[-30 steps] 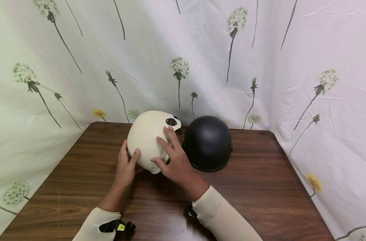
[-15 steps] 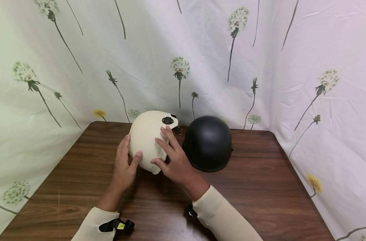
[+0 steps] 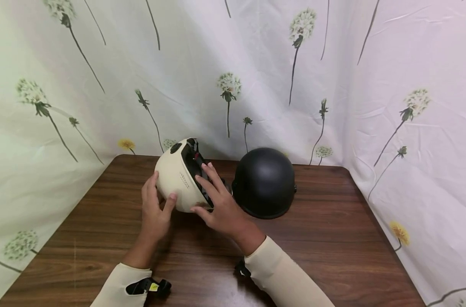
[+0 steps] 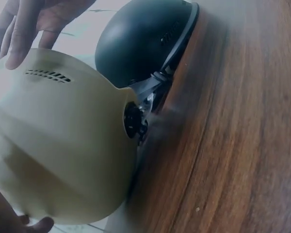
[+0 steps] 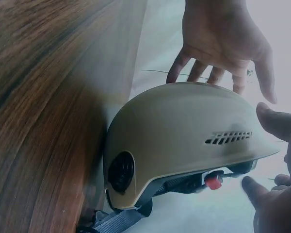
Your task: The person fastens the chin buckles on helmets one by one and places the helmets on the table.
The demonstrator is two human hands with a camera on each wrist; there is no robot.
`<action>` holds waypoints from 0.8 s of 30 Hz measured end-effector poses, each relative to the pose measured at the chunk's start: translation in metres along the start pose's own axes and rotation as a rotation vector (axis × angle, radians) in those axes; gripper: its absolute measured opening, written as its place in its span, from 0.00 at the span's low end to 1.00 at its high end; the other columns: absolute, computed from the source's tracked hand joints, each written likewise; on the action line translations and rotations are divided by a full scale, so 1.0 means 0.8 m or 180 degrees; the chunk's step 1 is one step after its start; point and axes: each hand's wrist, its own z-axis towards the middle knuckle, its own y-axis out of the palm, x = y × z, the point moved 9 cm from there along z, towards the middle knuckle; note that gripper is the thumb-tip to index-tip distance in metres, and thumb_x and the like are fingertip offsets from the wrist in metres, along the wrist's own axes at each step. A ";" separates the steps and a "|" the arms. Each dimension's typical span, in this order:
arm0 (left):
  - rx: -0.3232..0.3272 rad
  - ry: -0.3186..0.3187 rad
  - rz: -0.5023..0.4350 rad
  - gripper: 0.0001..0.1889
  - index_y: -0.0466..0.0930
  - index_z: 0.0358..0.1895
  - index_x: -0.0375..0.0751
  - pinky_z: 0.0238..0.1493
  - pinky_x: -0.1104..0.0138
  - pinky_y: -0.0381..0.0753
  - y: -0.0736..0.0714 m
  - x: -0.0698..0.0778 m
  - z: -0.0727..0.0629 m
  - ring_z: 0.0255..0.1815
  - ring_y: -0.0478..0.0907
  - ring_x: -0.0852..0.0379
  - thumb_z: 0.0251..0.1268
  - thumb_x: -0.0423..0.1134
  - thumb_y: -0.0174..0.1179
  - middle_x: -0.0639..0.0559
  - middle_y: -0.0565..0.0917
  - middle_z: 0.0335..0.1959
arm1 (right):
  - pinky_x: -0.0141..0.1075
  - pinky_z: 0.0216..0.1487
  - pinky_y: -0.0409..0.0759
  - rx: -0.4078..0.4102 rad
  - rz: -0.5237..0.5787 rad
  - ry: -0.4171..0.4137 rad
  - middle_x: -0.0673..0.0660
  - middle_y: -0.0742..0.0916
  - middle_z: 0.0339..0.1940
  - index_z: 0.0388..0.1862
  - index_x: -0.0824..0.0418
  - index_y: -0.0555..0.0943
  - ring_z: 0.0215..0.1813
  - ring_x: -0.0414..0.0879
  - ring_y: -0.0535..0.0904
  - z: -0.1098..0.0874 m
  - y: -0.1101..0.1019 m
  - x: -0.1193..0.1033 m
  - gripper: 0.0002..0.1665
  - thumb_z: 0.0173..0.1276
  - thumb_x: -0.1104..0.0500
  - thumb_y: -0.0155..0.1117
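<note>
A cream helmet (image 3: 175,179) is tilted on its side near the table's back, its dark inside facing right. My left hand (image 3: 156,211) lies along the crown, fingers and thumb spread against the shell; in the right wrist view its fingertips touch the top. Over the rim on the opening side is my right hand (image 3: 223,209), fingers spread; the right wrist view has its thumb (image 5: 276,121) and fingers on either side of the brim, with gaps visible. A round black disc (image 5: 121,172), slots and a red buckle (image 5: 213,182) show on the helmet.
A black helmet (image 3: 265,183) sits dome up just right of the cream one. Both stand on a dark wood table (image 3: 332,238). Behind and beside it hangs a white flowered cloth (image 3: 263,81). Each sleeve carries a black wrist camera (image 3: 163,288).
The cream helmet has turned between my hands, so its opening and straps now face right and the disc has moved left. My left hand shifted slightly left; the black helmet stayed put.
</note>
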 end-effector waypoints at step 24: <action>0.0852 -0.0215 -0.0162 0.36 0.60 0.83 0.47 0.71 0.60 0.61 -0.059 -0.004 0.005 0.69 0.66 0.47 0.75 0.47 0.58 0.39 0.60 0.78 | 0.41 0.69 0.77 -0.0431 0.0101 0.0163 0.59 0.55 0.88 0.84 0.60 0.62 0.89 0.53 0.45 -0.003 0.014 0.004 0.55 0.65 0.49 0.81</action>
